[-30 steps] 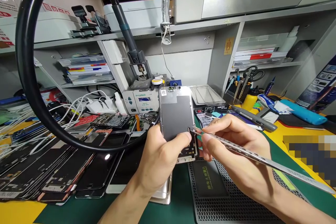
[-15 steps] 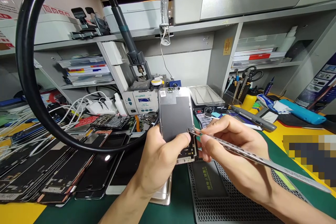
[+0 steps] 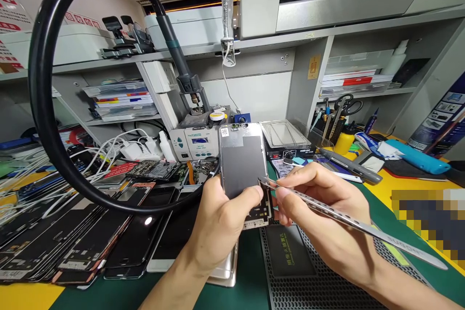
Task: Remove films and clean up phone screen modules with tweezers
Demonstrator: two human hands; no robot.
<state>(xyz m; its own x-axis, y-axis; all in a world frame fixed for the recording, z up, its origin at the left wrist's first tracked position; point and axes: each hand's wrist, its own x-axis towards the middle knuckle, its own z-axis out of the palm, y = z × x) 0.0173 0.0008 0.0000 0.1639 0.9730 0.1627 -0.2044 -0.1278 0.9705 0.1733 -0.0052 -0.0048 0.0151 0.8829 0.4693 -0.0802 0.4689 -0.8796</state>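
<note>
My left hand (image 3: pixel 223 215) is closed around the lower left of a phone screen assembly (image 3: pixel 241 162), its thumb lying across the dark back. The screen's back faces me, with a silvery strip and a small code label at the top. Between thumb and fingers of my right hand (image 3: pixel 323 203) is a pair of metal tweezers (image 3: pixel 341 219) with a row of holes along the arm. The tips touch or hover at the screen's right edge, close to my left thumb; I cannot tell whether they grip anything. Some fingertips of the right hand are behind the screen's lower right edge.
Several phone screens (image 3: pixel 134 240) lie in rows at the left. A thick black hose (image 3: pixel 39 87) loops above them from a hot-air station (image 3: pixel 198 143). A perforated grey mat (image 3: pixel 290 295) lies below my right hand. Behind stand a heating plate (image 3: pixel 285 133) and a grey pen-shaped tool (image 3: pixel 350 167).
The tweezers' rear end has swung slightly left and down, while their tips stay near the same spot on the screen's edge. My left hand keeps its hold.
</note>
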